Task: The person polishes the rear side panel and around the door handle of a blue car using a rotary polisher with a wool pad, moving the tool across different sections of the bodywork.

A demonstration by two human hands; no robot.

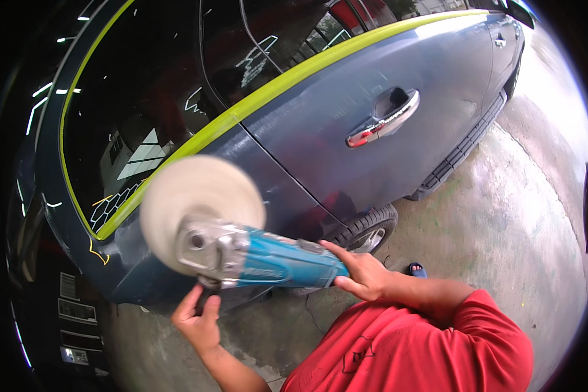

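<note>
A blue Makita rotary polisher (284,262) with a silver metal gear head is held across the picture in both hands. My right hand (365,272) grips the rear of its body. Around the black side handle (207,296), by the metal head, close the thumb and fingers of my left hand (198,316). The pale round polishing pad (201,196) is blurred, as if spinning. It overlaps the dark grey rear side panel (279,181) of a car, just under the window; whether it touches the paint is hidden.
Yellow-green masking tape (294,78) borders the windows. The rear door carries a chrome handle (387,117). Below are a rear wheel (372,230) and a running board (460,147). A cord (313,313) hangs over the concrete floor (490,230). A sandalled foot (416,269) shows near my right arm.
</note>
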